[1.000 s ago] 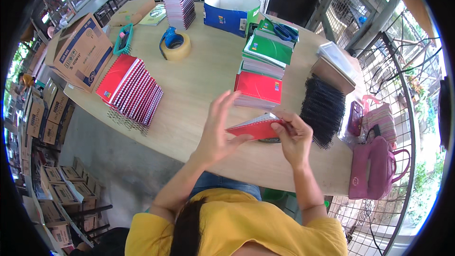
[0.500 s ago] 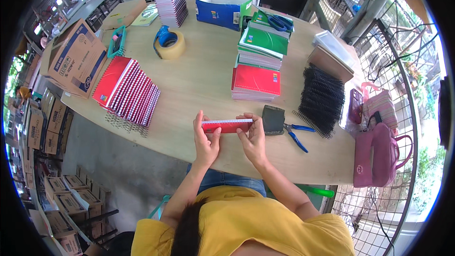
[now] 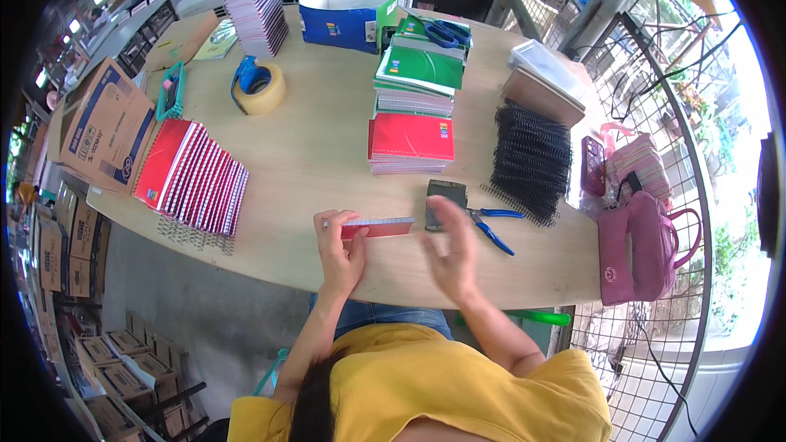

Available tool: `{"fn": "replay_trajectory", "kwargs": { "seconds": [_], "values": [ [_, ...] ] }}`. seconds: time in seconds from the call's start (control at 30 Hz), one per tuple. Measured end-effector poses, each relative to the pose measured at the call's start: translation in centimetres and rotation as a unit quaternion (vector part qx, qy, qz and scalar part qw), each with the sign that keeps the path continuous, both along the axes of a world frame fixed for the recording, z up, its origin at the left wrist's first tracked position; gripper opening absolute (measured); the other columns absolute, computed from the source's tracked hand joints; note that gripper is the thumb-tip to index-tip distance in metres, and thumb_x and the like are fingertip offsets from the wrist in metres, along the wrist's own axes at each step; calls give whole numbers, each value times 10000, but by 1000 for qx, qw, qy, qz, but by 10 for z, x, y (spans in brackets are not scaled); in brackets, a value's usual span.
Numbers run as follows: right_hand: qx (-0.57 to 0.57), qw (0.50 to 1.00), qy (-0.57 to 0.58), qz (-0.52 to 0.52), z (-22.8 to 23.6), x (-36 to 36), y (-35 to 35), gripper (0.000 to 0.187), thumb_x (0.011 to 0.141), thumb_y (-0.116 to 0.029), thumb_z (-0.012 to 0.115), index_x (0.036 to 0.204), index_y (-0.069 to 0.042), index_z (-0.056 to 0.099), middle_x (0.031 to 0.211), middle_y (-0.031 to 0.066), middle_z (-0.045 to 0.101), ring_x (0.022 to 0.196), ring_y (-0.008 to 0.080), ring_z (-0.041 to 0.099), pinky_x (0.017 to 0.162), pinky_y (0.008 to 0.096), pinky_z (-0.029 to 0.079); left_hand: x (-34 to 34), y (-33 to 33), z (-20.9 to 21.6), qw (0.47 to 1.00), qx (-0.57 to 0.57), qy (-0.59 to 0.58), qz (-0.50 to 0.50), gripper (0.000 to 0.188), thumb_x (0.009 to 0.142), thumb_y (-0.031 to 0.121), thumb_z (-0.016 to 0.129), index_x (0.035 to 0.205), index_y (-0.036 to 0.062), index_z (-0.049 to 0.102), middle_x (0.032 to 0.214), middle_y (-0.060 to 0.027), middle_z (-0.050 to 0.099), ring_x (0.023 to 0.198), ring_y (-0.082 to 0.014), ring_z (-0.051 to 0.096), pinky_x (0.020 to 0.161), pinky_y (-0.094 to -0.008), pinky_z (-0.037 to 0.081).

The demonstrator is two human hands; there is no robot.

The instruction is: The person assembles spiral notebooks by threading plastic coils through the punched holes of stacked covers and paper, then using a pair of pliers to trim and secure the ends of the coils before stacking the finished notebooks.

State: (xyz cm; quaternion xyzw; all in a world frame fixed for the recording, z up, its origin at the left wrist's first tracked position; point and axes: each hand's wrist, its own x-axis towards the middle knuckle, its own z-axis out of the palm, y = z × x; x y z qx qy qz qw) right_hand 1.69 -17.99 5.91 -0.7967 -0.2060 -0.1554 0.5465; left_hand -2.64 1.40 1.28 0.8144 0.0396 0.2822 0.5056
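My left hand (image 3: 340,258) is closed on the left end of a thin red notebook (image 3: 381,230), held on edge above the table's near side with its punched edge up. To the right of the notebook, my right hand (image 3: 452,252) is empty, slightly blurred, with its thumb and fingers apart. It passes in front of a dark, flat block (image 3: 448,189). Beside that block lie blue-handled pliers (image 3: 494,237). Beyond the hands sits a pile of red notebooks (image 3: 412,139), with green notebooks (image 3: 426,65) stacked behind.
Black spiral coils (image 3: 532,160) lie in a heap at right, near a pink bag (image 3: 639,254). On the left, coil-bound red notebooks (image 3: 196,180) lean by a cardboard box (image 3: 106,123). Farther back are a tape roll (image 3: 264,92), scissors (image 3: 446,33) and a blue-green box (image 3: 340,29).
My right hand has let go of the notebook's right end and moved off to the right, opening. My left hand keeps hold. The whole view has shifted slightly.
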Motion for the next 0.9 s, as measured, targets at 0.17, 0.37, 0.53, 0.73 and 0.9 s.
{"fn": "replay_trajectory", "kwargs": {
  "seconds": [0.17, 0.37, 0.53, 0.73, 0.9],
  "values": [
    [-291, 939, -87, -159, -11, 84, -105, 185, 765, -12, 749, 934, -81, 718, 978, 103, 577, 928, 327, 533, 801, 440, 452, 7, -11, 4, 996, 65, -64, 1, 258, 916, 169, 743, 1117, 59, 627, 1107, -125, 542, 1103, -318, 464, 929, -444, 438],
    [-397, 901, -128, -116, -18, 92, -115, 187, 783, -76, 766, 961, -113, 727, 1079, 33, 560, 1008, 274, 535, 828, 430, 421, 4, -18, 3, 996, 76, -42, -2, 257, 926, 171, 730, 1131, 68, 613, 1110, -92, 582, 1091, -307, 454, 922, -444, 427],
    [-336, 927, -150, -77, 5, 91, -126, 210, 829, -36, 724, 1025, -111, 708, 966, -1, 628, 997, 233, 584, 884, 417, 412, 8, -24, 0, 996, 56, -67, -4, 265, 928, 139, 725, 1134, 52, 582, 1088, -116, 532, 1045, -294, 481, 911, -417, 427],
    [-300, 946, -113, 56, 38, 84, -131, 304, 800, 54, 657, 1065, -89, 690, 902, 75, 670, 790, 261, 688, 649, 381, 545, 8, -20, -4, 995, 72, -63, -26, 242, 939, 154, 718, 1077, 43, 553, 1058, -129, 508, 1014, -290, 504, 892, -396, 433],
    [-203, 960, 11, 195, 44, 67, -103, 190, 857, -1, 722, 1039, -56, 718, 857, 106, 676, 759, 258, 678, 668, 356, 544, 8, -22, -1, 998, 33, -46, -42, 230, 931, 150, 723, 1074, 52, 571, 1055, -148, 500, 999, -311, 516, 842, -414, 456]
  ]
}}
